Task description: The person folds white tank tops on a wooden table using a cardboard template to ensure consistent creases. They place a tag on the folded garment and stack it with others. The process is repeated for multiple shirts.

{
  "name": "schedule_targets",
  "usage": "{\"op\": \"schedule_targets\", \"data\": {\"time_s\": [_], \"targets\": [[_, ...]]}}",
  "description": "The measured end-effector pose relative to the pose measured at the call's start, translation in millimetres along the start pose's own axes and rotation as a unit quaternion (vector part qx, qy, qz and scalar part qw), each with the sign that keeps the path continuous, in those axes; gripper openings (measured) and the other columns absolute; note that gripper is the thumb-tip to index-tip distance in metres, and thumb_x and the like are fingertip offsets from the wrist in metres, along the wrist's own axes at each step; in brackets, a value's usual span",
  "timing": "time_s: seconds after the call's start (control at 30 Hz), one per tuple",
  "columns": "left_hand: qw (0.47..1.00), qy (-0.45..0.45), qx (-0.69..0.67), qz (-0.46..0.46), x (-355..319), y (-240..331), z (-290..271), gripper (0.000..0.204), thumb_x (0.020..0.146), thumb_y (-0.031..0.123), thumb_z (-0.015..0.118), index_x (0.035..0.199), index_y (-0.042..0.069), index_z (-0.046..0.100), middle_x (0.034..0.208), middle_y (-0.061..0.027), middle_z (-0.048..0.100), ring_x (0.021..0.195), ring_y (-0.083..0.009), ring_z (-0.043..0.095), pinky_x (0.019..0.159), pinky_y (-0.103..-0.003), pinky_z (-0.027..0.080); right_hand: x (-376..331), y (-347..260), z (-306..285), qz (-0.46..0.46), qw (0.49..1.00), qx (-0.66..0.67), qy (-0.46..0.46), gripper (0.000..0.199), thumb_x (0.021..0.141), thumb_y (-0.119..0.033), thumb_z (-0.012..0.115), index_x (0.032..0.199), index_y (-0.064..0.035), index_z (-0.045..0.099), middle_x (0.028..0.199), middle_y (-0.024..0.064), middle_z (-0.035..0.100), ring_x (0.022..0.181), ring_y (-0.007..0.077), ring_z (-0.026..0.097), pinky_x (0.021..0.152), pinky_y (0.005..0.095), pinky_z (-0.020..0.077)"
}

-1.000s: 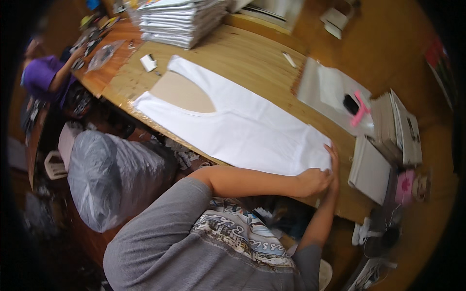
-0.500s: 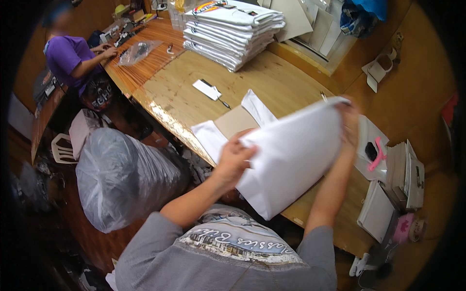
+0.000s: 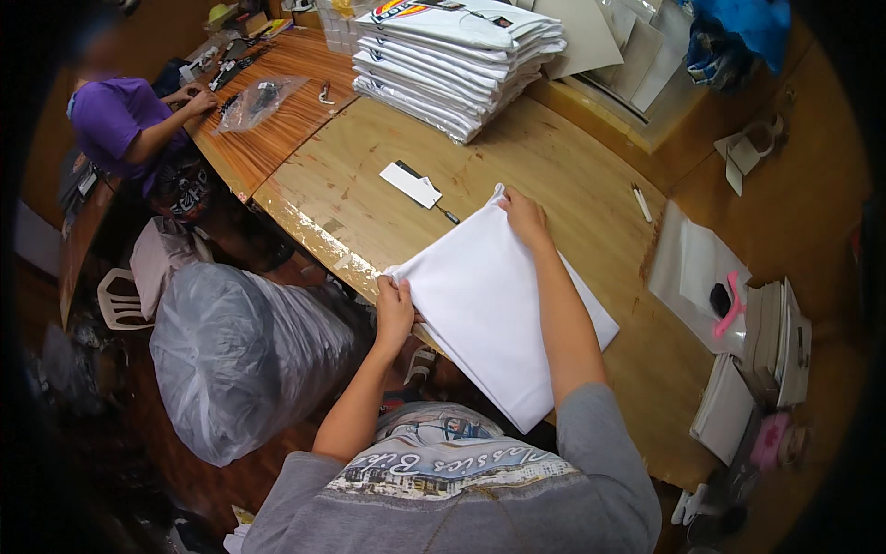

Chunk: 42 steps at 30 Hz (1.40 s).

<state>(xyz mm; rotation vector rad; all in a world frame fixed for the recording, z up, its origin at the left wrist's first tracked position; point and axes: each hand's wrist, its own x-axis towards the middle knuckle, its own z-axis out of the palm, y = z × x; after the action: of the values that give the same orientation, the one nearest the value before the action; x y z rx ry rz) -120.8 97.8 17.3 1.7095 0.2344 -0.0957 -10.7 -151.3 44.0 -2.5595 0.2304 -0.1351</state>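
Observation:
A folded white T-shirt [image 3: 503, 309] lies at the near edge of the table, one corner jutting over it toward me. My left hand [image 3: 395, 309] pinches the shirt's left corner between thumb and fingers. At the far corner, my right hand [image 3: 526, 220] is closed on the fabric, its forearm crossing over the shirt. The brown board seen earlier inside the shirt is now covered. Just beyond the shirt lie white hang tags [image 3: 411, 185] with a dark cord. Farther back rises a tall stack of folded white shirts [image 3: 452, 78].
A big grey plastic bag [image 3: 245, 355] stands left of the table. On the right are clear plastic sheets [image 3: 688, 268], a pink-handled tool [image 3: 731, 305] and upright boards [image 3: 771, 342]. Two thin pens [image 3: 641, 203] lie near the wall. A person in purple [image 3: 115, 125] works at far left.
The raised white panel has come down over the board. My right hand has moved left to the far corner, and my left hand has shifted left along the shirt.

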Motion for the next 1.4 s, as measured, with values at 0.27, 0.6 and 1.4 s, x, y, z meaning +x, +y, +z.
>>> {"op": "schedule_targets", "data": {"time_s": [0.27, 0.6, 1.4], "targets": [[0.973, -0.052, 0.134, 0.181, -44.3, 16.6, 6.7, 0.054, 0.074, 0.001, 0.057, 0.12, 0.003, 0.028, 0.083, -0.017, 0.049, 0.061, -0.0194, 0.056, 0.051, -0.024, 0.046, -15.5, 30.1, -37.4, 0.051, 0.967, 0.215, -0.123, 0.043, 0.071, -0.018, 0.062, 0.11, -0.0108, 0.044, 0.073, 0.0096, 0.057, 0.068, 0.0226, 0.055, 0.064, 0.0345, 0.042], [0.982, 0.029, 0.179, 0.056, -8.1, 44.6, -4.5, 0.071, 0.067, 0.008, 0.065, 0.125, 0.003, 0.025, 0.08, -0.0141, 0.057, 0.073, -0.0237, 0.056, 0.068, -0.031, 0.044, -12.1, 32.6, -36.2, 0.05, 0.977, 0.187, -0.086, 0.048, 0.068, -0.002, 0.062, 0.114, -0.0033, 0.046, 0.079, 0.0054, 0.059, 0.074, 0.0124, 0.053, 0.069, 0.0232, 0.0417], [0.805, -0.315, 0.42, 0.275, -129.1, 31.1, 66.1, 0.062, 0.057, 0.017, 0.072, 0.108, 0.0, 0.04, 0.082, -0.0185, 0.053, 0.072, -0.0321, 0.055, 0.063, -0.038, 0.044, -167.2, 107.5, -114.7, -0.003, 0.983, 0.084, -0.161, 0.05, 0.057, -0.003, 0.07, 0.103, -0.0059, 0.051, 0.08, 0.004, 0.046, 0.077, 0.0145, 0.044, 0.072, 0.0244, 0.0379]]}}
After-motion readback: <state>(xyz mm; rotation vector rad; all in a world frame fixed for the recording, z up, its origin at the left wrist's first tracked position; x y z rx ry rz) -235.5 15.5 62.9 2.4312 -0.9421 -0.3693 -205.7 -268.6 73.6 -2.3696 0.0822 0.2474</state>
